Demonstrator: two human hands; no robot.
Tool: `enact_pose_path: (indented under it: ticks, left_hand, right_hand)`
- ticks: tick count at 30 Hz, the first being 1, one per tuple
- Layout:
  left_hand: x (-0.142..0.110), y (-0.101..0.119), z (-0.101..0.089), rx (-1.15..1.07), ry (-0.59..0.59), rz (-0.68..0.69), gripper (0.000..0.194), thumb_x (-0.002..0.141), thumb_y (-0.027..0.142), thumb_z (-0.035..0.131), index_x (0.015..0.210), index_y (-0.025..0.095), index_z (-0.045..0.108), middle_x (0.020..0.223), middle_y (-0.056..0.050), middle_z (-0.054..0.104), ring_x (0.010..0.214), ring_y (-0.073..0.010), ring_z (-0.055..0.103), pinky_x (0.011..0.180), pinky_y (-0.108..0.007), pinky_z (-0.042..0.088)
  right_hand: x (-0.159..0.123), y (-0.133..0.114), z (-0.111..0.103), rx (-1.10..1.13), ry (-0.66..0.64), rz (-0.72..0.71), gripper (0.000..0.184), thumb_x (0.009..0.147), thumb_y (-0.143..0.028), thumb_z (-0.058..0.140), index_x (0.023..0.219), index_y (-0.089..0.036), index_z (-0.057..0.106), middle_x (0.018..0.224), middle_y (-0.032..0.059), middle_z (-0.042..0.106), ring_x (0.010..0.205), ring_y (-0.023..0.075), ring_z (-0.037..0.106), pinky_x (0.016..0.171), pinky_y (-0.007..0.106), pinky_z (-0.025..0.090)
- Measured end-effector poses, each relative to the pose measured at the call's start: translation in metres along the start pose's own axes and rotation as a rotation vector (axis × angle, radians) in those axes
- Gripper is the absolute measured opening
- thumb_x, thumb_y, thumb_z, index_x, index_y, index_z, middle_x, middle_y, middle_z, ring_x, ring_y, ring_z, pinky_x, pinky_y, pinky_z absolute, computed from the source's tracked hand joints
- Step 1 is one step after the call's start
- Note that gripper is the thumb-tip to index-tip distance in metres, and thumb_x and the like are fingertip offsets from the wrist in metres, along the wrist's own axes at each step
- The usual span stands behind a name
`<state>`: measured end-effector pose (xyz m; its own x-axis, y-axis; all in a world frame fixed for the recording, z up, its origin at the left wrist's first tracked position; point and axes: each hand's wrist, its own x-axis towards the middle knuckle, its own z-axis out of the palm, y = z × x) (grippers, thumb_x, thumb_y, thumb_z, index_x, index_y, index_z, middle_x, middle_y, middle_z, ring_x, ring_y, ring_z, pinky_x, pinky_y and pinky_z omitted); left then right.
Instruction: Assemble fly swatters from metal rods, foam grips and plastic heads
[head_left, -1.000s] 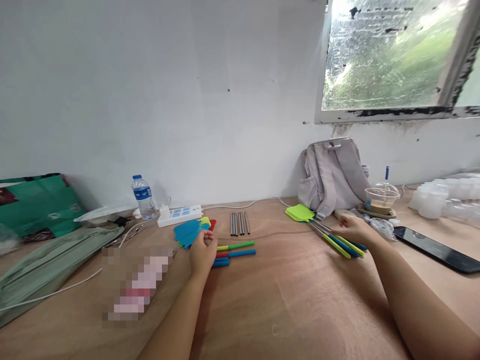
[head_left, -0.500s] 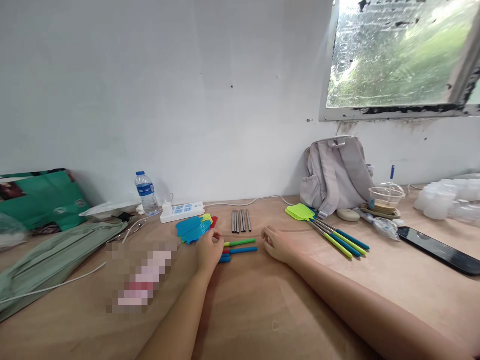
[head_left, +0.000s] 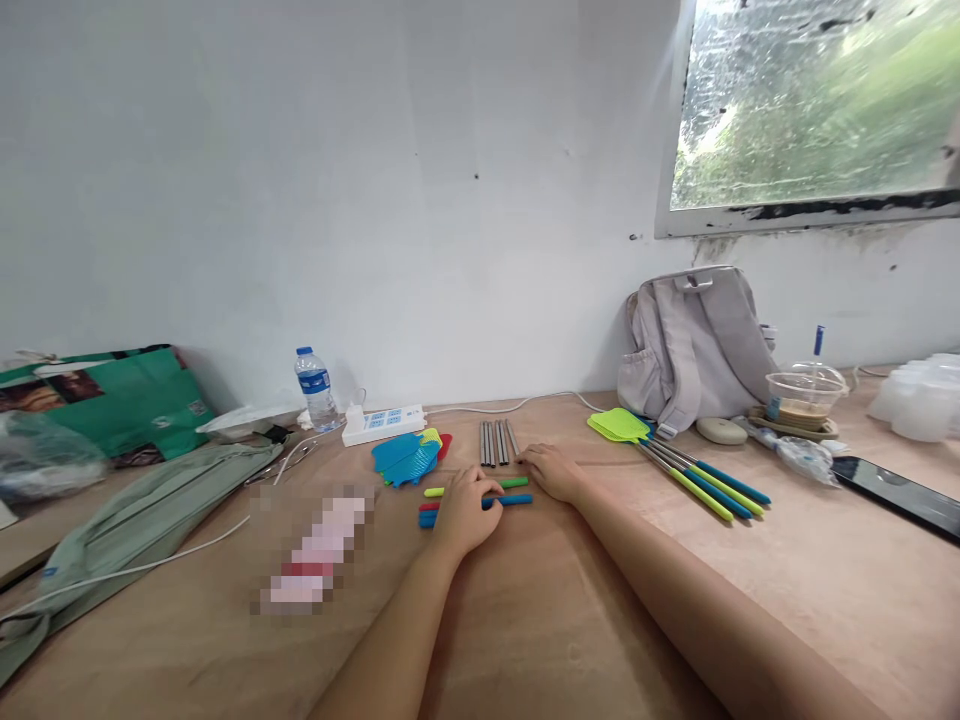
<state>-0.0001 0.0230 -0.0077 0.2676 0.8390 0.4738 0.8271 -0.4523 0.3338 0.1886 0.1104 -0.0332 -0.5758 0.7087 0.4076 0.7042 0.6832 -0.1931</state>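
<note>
My left hand [head_left: 466, 510] lies over a row of coloured plastic handles, fingers bent and thumb apart from the index finger. Beneath it, a blue handle [head_left: 517, 499] and a green handle [head_left: 514, 483] stick out to the right; yellow, red and blue ends show on the left. Beyond the hands several metal tubes [head_left: 493, 443] lie side by side. At the near end of the rightmost tube [head_left: 511, 436], my right hand [head_left: 551, 472] has its fingers bent together on it. Blue, yellow and red fly swatter heads [head_left: 406, 459] are piled to the left.
On the right lie fly swatters with green heads [head_left: 619, 425] and long handles. A backpack [head_left: 694, 350], a plastic cup [head_left: 804, 398] and a phone [head_left: 900, 495] stand or lie farther right. A power strip [head_left: 384, 424], water bottle [head_left: 316, 390] and green cloth [head_left: 150, 520] occupy the left.
My left hand has moved right across the handles, uncovering their left ends. My right hand has come to the rightmost metal tube. The view has turned slightly left.
</note>
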Motion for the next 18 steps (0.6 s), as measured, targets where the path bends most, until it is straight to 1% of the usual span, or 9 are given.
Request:
enact_pose_path:
  ticks: [4,6,8,11,13,18]
  left_hand:
    - [-0.002,0.0,0.0,0.007,-0.065,0.018,0.024,0.066,0.013,0.054,0.087,0.022,0.063,0.086,-0.003,0.055,0.089,-0.0198,0.05,0.079,-0.032,0.04]
    - [-0.003,0.001,0.002,0.03,-0.075,0.033,0.025,0.068,0.015,0.053,0.09,0.021,0.062,0.089,-0.004,0.055,0.091,-0.0201,0.05,0.08,-0.032,0.04]
    - [-0.005,0.003,0.005,0.088,-0.071,0.047,0.022,0.071,0.017,0.051,0.09,0.021,0.061,0.09,-0.005,0.054,0.09,-0.0207,0.049,0.081,-0.034,0.04]
    - [-0.008,0.007,0.01,0.181,-0.038,0.074,0.017,0.075,0.018,0.046,0.087,0.019,0.059,0.091,-0.006,0.052,0.089,-0.0214,0.049,0.08,-0.036,0.04]
    - [-0.01,0.008,0.013,0.199,-0.024,0.099,0.015,0.077,0.017,0.045,0.086,0.019,0.057,0.093,-0.006,0.052,0.091,-0.0216,0.048,0.081,-0.036,0.039]
    - [-0.011,0.014,0.009,0.095,-0.063,0.172,0.018,0.083,0.017,0.037,0.091,0.02,0.053,0.096,-0.006,0.055,0.092,-0.0214,0.047,0.084,-0.039,0.038]
  right_hand:
    - [-0.003,-0.002,-0.001,-0.054,-0.01,0.077,0.027,0.079,-0.008,0.04,0.093,-0.016,0.061,0.096,0.0077,0.06,0.094,0.0189,0.05,0.084,0.03,0.034]
    - [-0.004,-0.004,-0.002,-0.078,-0.01,0.111,0.026,0.078,-0.008,0.04,0.092,-0.015,0.061,0.095,0.0085,0.06,0.093,0.0195,0.05,0.084,0.03,0.034]
    - [-0.007,-0.008,-0.003,-0.098,-0.005,0.127,0.026,0.079,-0.008,0.039,0.092,-0.015,0.06,0.095,0.0086,0.06,0.093,0.0197,0.05,0.084,0.03,0.033]
    - [-0.013,-0.011,-0.006,-0.122,-0.003,0.119,0.027,0.082,-0.009,0.037,0.094,-0.016,0.06,0.095,0.0074,0.061,0.093,0.0195,0.049,0.084,0.031,0.033]
    - [-0.02,-0.012,-0.008,-0.136,-0.01,0.105,0.025,0.083,-0.01,0.038,0.094,-0.017,0.06,0.095,0.0067,0.061,0.093,0.0193,0.049,0.084,0.03,0.033]
    - [-0.043,-0.009,-0.015,-0.145,-0.02,0.092,0.023,0.084,-0.014,0.038,0.094,-0.016,0.059,0.095,0.0087,0.059,0.09,0.0214,0.05,0.082,0.034,0.035]
